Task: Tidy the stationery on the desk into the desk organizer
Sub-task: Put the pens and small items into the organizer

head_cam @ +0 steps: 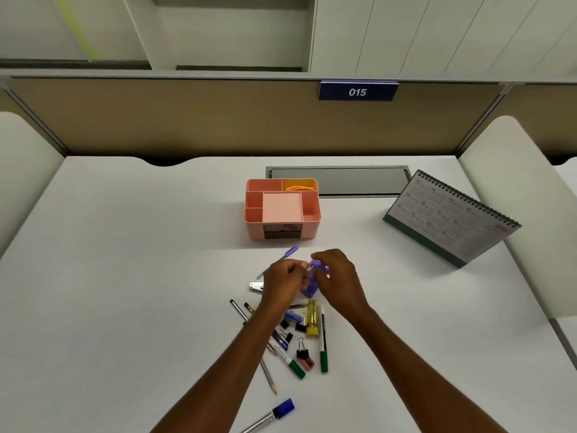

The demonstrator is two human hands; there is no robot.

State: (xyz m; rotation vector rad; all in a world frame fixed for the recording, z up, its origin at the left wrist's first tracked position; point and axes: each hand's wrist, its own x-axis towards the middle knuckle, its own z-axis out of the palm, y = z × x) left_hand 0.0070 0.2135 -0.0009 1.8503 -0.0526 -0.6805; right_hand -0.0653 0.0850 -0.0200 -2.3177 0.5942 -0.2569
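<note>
Left hand (282, 279) and right hand (335, 276) together gripped a purple object (309, 290) mid-frame above the white desk (125, 276), tan partition (187, 117) behind.

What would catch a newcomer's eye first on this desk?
Probably the two hands at the centre of the white desk, the left hand and the right hand both gripping a small purple object. Just behind them stands the pink desk organizer, and in front of them lies loose stationery: pens, green-capped markers and binder clips. A desk calendar stands at the right.
</note>
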